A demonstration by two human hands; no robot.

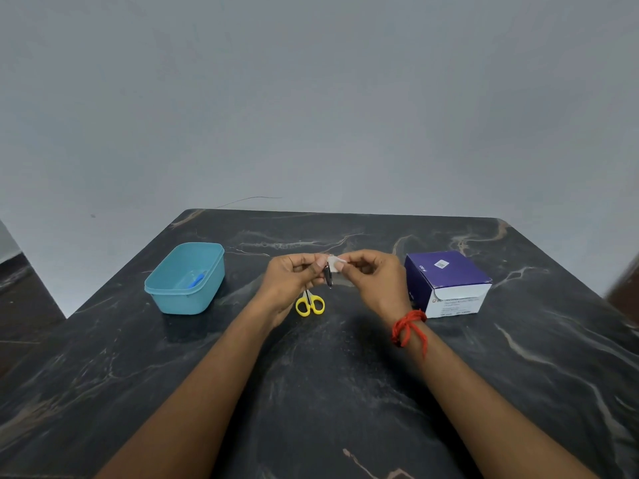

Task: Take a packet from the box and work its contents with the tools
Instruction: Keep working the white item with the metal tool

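Observation:
Both hands are raised above the middle of the dark marble table point(345, 392) and meet at a small white packet point(334, 263). My left hand point(294, 278) pinches its left edge with thumb and fingers. My right hand point(371, 274) pinches the right edge. A thin dark metal tool point(328, 280) hangs down from my left hand's fingers just below the packet. Yellow-handled scissors point(310, 304) lie on the table under my left hand, their blades hidden by it. The purple and white box point(447, 283) stands to the right, its flap shut.
A teal plastic tub point(166, 292) stands at the left with a small blue item point(196, 281) inside. A grey wall rises behind the table's far edge. A red thread is tied round my right wrist point(408, 326).

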